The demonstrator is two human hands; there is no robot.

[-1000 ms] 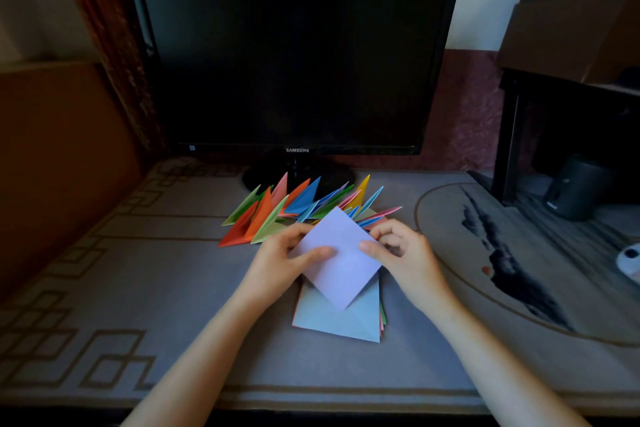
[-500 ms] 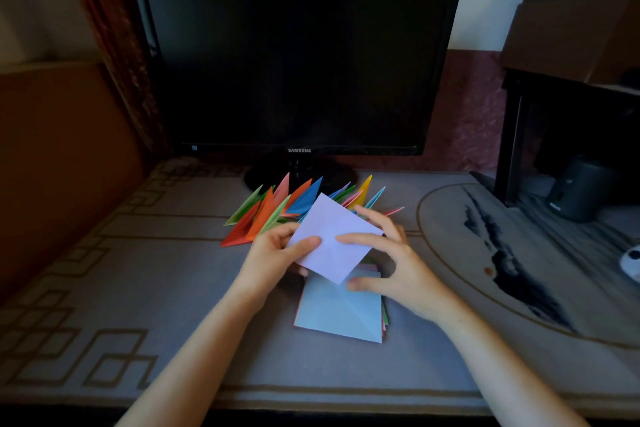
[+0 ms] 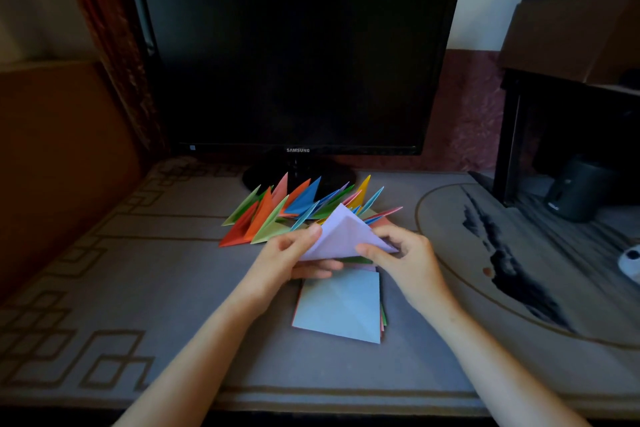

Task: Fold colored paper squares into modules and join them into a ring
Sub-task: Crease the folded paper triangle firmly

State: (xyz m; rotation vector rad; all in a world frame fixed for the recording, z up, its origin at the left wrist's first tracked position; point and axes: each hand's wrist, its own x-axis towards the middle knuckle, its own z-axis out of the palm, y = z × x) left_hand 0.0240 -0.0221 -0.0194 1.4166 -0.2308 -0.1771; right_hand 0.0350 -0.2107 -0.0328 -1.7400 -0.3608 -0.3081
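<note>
A home desk corner: a dark Samsung monitor (image 3: 298, 59) on a patterned cloth-covered surface (image 3: 114, 288), curtain (image 3: 104, 28) behind, cardboard box (image 3: 581, 17) alongside.

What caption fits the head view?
Left hand and right hand fold a lilac sheet between stack and modules.

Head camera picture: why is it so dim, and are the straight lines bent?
Head view: weak room light, corners darkest; the wide lens bows the frame of the monitor; the lilac paper looks sharp; no screen glare.
</note>
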